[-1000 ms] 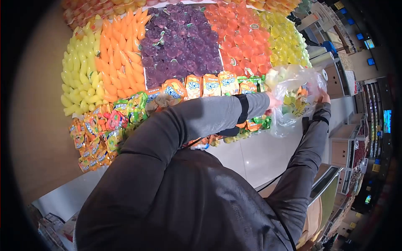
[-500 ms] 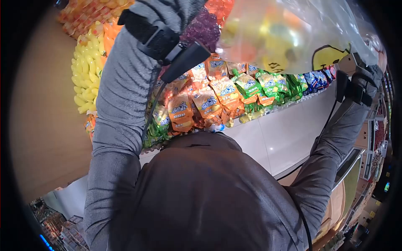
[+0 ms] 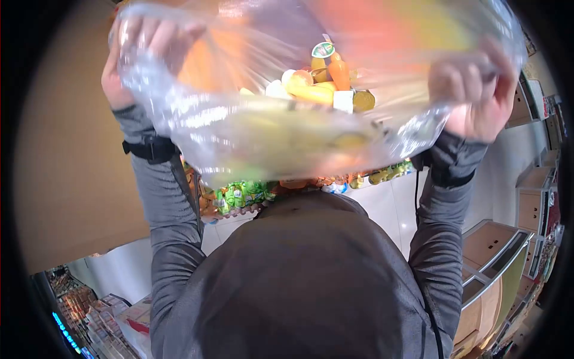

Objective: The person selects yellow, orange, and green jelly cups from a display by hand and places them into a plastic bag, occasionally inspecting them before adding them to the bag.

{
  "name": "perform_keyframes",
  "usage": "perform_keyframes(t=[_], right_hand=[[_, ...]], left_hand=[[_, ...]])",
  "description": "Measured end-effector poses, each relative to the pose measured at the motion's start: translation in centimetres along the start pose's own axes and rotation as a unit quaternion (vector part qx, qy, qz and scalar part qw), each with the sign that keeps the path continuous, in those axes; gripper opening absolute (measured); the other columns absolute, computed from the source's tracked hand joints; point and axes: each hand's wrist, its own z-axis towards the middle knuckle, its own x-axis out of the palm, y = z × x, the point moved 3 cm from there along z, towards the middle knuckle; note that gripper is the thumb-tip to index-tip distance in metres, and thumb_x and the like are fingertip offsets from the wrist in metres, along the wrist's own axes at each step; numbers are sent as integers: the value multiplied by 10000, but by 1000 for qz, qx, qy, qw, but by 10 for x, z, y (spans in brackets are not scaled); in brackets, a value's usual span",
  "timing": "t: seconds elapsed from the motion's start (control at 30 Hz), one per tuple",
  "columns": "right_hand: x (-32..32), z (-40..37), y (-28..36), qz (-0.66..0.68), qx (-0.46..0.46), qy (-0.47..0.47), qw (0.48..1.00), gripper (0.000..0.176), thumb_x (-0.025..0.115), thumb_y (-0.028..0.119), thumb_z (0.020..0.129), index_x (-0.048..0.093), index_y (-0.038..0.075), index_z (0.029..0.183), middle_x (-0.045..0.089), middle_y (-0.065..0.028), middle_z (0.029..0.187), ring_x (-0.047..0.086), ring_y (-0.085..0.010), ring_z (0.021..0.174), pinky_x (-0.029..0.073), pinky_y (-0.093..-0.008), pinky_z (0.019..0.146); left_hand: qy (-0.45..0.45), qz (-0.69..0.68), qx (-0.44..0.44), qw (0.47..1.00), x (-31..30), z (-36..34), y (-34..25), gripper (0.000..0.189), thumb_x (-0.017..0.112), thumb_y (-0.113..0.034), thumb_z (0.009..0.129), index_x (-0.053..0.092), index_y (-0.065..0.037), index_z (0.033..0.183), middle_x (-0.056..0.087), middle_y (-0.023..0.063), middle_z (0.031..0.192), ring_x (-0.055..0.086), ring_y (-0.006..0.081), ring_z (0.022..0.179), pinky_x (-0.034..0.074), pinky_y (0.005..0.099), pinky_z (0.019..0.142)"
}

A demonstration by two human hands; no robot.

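A large clear plastic bag [image 3: 197, 128] is stretched between my two hands across the top of the view. At the upper left, my left hand [image 3: 146, 51] has its fingers curled over the bag's edge. My right hand [image 3: 475, 87], slightly blurred, grips the bag's other side at the upper right. Through the plastic several yellow, orange and white pieces [image 3: 314, 90] show near the middle, with a green-and-white oval label [image 3: 323, 49] above them. Whether these lie inside the bag or behind it I cannot tell.
Below the bag, green packets [image 3: 242, 194] line the display's edge, beside pale floor tiles [image 3: 379, 206]. A brown panel [image 3: 78, 161] fills the left side. Shelving units [image 3: 496, 251] stand at the right, and stacked goods [image 3: 107, 317] show at the lower left.
Both my hands have come into fuller view, the right one moving left. The bag has spread across the view, covering most of the orange and green packets.
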Motion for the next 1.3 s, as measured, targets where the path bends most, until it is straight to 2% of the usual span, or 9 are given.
perform_keyframes(t=[0.03,0.23,0.4,0.53,0.67,0.77,0.87,1.13,1.3], right_hand=[[0,-16,-7,-30,8,-2,1000,227,457,225,920,567,38,986,348,57,577,296,-55,445,269,-205,457],[-38,-121,-74,-223,265,-174,922,446,664,232,766,555,-79,1066,614,-70,782,537,-105,560,420,-231,508],[-51,-89,-50,-314,42,-283,905,379,563,190,864,489,-49,1148,597,-66,851,497,-76,533,369,-205,425],[-60,-45,-40,-546,-204,-387,714,69,560,66,888,583,16,929,601,-23,788,540,-74,611,446,-209,571],[-95,-50,-52,-896,-29,-210,391,380,688,38,766,536,-4,1111,594,-128,987,579,-223,896,458,-340,816],[-36,-37,-86,-884,-127,-37,449,584,651,-64,718,471,29,1266,542,-157,1196,505,-291,1133,393,-377,954],[-20,-33,-115,-768,121,256,574,308,595,-25,704,625,62,998,621,-112,1016,567,-308,1024,424,-420,905],[-149,-93,-84,-732,482,-41,480,180,591,97,833,649,25,988,636,-167,859,627,-239,802,492,-337,737],[-122,-97,-99,-674,381,-100,625,197,622,164,843,664,41,991,641,-135,848,614,-222,817,473,-308,750]], left_hand=[[138,-191,-58,970,-6,-13,-2,250,372,-252,958,471,-139,758,446,-49,656,437,114,645,349,471,880],[-53,-34,-191,980,-61,-147,30,223,549,-271,871,510,-52,866,520,49,688,492,160,619,411,341,697],[-261,141,-245,923,-75,-166,32,491,566,-107,840,398,36,1279,551,144,1122,575,225,969,464,351,852],[-254,244,-194,916,-78,-157,21,584,611,25,768,388,25,1307,519,122,1219,497,224,1135,402,358,963],[-190,593,-51,781,-33,-129,29,657,600,32,696,402,-11,1321,513,155,1233,456,301,1205,377,380,992],[-50,719,39,692,-2,-123,38,626,577,17,669,478,-54,1283,528,171,1215,440,329,1231,367,387,997],[189,662,42,724,13,-122,64,504,537,-6,683,602,-107,1172,611,108,1042,548,259,1097,404,382,920],[39,570,-261,778,-26,-165,119,391,540,-83,818,573,-56,1207,591,117,749,574,206,631,445,308,567],[63,634,-174,751,-3,-138,112,367,598,-124,818,577,-57,1179,611,115,836,587,224,741,466,328,654]])
